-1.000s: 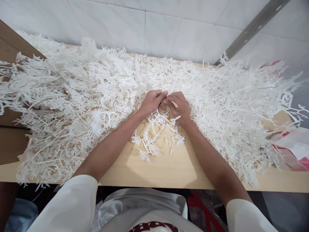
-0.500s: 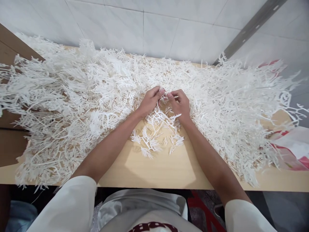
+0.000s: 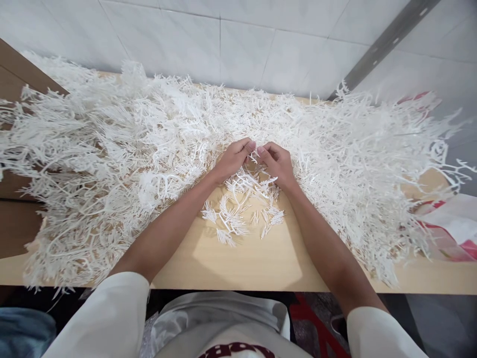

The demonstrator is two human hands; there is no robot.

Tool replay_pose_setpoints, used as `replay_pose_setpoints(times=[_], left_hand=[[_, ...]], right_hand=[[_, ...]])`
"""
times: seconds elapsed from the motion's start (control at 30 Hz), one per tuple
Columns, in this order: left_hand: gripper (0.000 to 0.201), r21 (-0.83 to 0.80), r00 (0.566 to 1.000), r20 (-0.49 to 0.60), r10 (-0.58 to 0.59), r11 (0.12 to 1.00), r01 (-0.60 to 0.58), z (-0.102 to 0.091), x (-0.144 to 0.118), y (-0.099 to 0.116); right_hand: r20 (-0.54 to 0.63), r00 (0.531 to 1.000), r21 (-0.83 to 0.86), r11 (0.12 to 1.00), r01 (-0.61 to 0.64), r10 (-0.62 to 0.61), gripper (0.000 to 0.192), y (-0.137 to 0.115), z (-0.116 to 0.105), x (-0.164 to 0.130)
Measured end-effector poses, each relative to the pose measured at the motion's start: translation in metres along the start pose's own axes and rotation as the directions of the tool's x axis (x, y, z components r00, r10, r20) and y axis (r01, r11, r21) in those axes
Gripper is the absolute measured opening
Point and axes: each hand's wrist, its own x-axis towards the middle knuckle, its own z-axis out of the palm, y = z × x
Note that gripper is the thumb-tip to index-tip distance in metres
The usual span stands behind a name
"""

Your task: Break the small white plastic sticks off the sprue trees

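My left hand (image 3: 234, 158) is closed in a pinch, thumb against the fingers. Close beside it, my right hand (image 3: 278, 161) is pinched too, the two thumb tips nearly meeting. Between the fingertips shows a small white plastic sprig (image 3: 254, 157), partly hidden by the fingers. Below the hands, several loose white branched pieces (image 3: 231, 216) lie on the pale wooden table (image 3: 242, 263). A large heap of similar white plastic branches (image 3: 156, 129) surrounds both hands on the left, at the back and on the right.
Brown cardboard (image 3: 17, 223) stands at the left edge. A red and white plastic bag (image 3: 452, 228) lies at the right end of the table. Behind the heap rises a tiled wall (image 3: 246, 44) with a grey metal post (image 3: 387, 44). Blue fabric (image 3: 26, 330) shows at the lower left.
Both hands have come slightly lower and nearer to me, still pinched together. The sprig between them sits differently, with less of it hanging down. The blue fabric at lower left shows more.
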Motion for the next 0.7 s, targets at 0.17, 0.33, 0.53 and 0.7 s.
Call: replay_pose_setpoints(times=[0.17,0.33,0.53,0.7], left_hand=[[0.052,0.058,0.999,0.0,0.048,0.997,-0.048,-0.0004,0.0,0.0031],[0.048,0.077,0.997,0.019,0.07,0.994,-0.071,-0.0003,0.0005,0.0034],[0.043,0.112,0.996,0.06,0.063,0.991,-0.069,0.0019,-0.0009,0.0082],[0.047,0.247,0.991,-0.023,0.131,0.961,-0.121,0.0065,0.0004,0.005]], right_hand=[[0.14,0.99,0.006,1.0,-0.022,0.021,0.041,-0.0017,-0.0021,0.0021],[0.15,0.989,0.047,0.999,-0.027,0.02,0.037,-0.002,-0.0041,0.002],[0.139,0.99,0.072,0.997,-0.027,0.017,0.042,-0.0052,-0.0067,0.0001],[0.024,0.993,-0.167,0.979,0.121,-0.118,0.038,-0.0066,0.0002,-0.0027]])
